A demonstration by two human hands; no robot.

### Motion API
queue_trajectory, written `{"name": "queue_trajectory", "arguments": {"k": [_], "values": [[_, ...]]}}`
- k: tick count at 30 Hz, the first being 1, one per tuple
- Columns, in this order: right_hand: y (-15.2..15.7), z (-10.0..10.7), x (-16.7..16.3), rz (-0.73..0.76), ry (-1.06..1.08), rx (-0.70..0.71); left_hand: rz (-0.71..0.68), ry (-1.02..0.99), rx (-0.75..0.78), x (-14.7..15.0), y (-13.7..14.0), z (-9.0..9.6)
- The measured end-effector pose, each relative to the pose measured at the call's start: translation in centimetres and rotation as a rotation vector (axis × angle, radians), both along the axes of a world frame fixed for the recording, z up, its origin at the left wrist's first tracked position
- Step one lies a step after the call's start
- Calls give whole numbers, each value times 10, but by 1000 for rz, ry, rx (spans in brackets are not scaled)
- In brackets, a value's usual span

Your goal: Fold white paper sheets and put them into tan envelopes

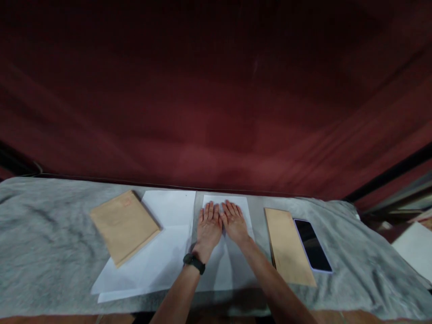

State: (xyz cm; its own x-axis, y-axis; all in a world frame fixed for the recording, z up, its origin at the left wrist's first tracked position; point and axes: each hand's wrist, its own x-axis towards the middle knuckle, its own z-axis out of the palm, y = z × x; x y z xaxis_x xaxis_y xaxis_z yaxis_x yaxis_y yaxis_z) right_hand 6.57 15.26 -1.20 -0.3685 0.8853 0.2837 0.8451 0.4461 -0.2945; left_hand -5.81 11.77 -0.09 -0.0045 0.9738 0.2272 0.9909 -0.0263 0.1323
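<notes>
Both hands lie flat, side by side, on a white sheet of paper in the middle of the table. My left hand has its fingers stretched out toward the far edge of the sheet, with a black watch on the wrist. Beside it, thumbs close together, my right hand presses down with its fingers extended. Neither hand holds anything. Left of them is a stack of larger white paper, with a stack of brown envelopes lying partly over it.
Right of the hands lie more brown envelopes, and next to these a dark-screened phone with a purple edge. A grey cloth covers the table. Behind it hangs a dark red curtain. Something white shows at the far right.
</notes>
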Motion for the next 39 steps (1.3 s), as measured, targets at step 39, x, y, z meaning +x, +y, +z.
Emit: {"name": "queue_trajectory", "arguments": {"k": [39], "values": [[-129, -8, 78, -60, -102, 87, -178, -21, 126, 9, -114, -11]]}}
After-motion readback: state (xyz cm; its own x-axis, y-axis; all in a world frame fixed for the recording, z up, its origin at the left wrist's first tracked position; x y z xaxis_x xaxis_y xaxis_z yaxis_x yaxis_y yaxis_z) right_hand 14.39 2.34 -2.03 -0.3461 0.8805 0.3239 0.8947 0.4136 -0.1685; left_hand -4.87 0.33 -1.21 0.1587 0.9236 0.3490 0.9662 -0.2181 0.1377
